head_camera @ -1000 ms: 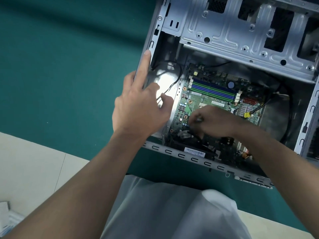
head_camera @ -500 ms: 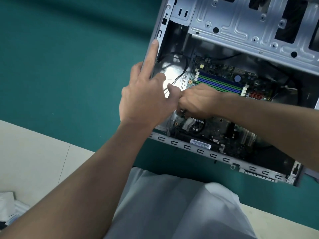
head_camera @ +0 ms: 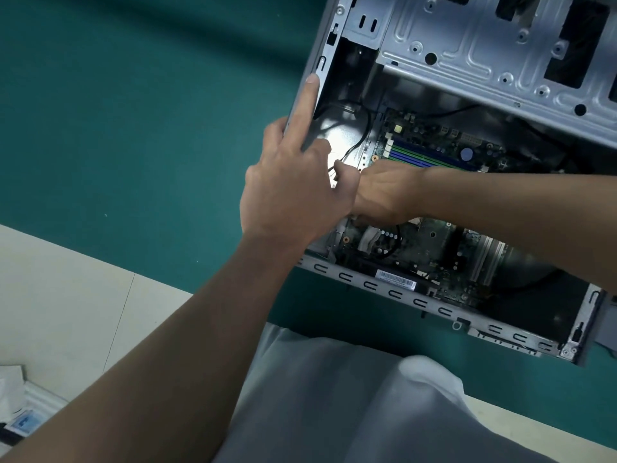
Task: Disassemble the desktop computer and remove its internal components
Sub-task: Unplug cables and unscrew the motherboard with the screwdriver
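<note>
Since a moment ago the right hand (head_camera: 384,192) has slid left across the green circuit board (head_camera: 434,248) and now touches the left hand (head_camera: 293,192). Both sit at the board's left edge, inside the open grey metal computer case (head_camera: 467,61) lying on the green surface (head_camera: 133,111). Left hand is spread wide, one finger along the case wall. I cannot tell what the curled right hand holds. The board's long side runs away to the right, so the right hand is nearer to it.

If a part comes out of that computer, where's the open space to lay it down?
The green mat left of the computer case lies bare. Inside the case it is crowded: both hands, left hand and right hand, cables and the motherboard.
</note>
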{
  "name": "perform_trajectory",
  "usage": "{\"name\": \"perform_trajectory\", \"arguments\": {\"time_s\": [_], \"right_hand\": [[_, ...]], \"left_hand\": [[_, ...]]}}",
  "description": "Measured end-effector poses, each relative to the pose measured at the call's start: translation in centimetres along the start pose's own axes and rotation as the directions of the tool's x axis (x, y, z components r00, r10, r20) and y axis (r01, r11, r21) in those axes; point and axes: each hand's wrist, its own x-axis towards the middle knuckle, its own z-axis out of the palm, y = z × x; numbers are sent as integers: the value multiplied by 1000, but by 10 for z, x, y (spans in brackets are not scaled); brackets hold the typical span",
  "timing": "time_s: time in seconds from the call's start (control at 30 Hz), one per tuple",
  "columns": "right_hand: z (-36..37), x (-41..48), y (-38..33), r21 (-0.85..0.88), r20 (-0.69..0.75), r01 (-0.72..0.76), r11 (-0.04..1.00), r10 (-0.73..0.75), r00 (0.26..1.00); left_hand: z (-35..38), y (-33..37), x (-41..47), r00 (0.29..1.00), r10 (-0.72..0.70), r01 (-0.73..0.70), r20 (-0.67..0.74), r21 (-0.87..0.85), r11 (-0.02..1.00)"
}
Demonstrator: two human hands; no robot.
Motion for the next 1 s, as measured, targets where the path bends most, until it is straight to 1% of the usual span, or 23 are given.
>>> {"name": "perform_trajectory", "arguments": {"time_s": [0.17, 0.33, 0.43, 0.5, 0.6, 0.83, 0.9, 1.0], "right_hand": [[4, -1, 3, 177, -57, -61, 982, 72, 996], [5, 0, 7, 327, -68, -113, 938, 142, 988], [5, 0, 5, 299, -7, -124, 946, 132, 991], [6, 0, 2, 255, -3, -120, 959, 125, 992], [2, 2, -2, 213, -6, -145, 966, 150, 989], [0, 13, -17, 142, 99, -210, 967, 197, 975], [3, 16, -21, 153, 122, -242, 958, 225, 967], [5, 18, -24, 240, 111, -283, 929, 263, 958]], "left_hand": [[0, 0, 0, 1000, -2, 2, 9, 9, 1000], [0, 0, 1, 1000, -4, 4, 22, 22, 1000], [0, 0, 1, 1000, -6, 6, 24, 16, 1000], [-1, 0, 2, 1000, -9, 9, 19, 12, 1000], [0, 0, 1, 1000, -7, 7, 8, 3, 1000], [3, 0, 0, 999, -11, 12, -37, 7, 1000], [3, 0, 0, 999, -7, 7, -41, -6, 1000], [2, 0, 0, 999, 7, -7, -35, 9, 1000]]}}
